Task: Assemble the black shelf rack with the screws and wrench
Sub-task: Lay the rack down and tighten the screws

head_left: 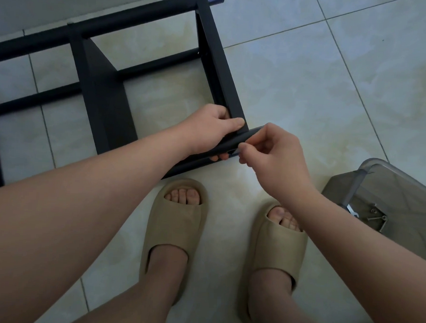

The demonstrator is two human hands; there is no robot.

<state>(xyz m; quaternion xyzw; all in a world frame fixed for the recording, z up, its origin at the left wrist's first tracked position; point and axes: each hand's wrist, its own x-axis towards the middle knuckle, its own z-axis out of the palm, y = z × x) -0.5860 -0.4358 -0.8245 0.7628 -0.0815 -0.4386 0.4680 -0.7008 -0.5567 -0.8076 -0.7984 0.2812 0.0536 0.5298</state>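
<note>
At frame centre, the left hand (214,130) grips the tube (232,144) at the rack (214,52) corner; the right hand (277,156) pinches the tube's end. Screws (377,217) lie in a clear box (369,165), lower right.

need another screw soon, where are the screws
Head view, far right: the screws lie inside the clear container on the floor, beside the right slipper.
</note>
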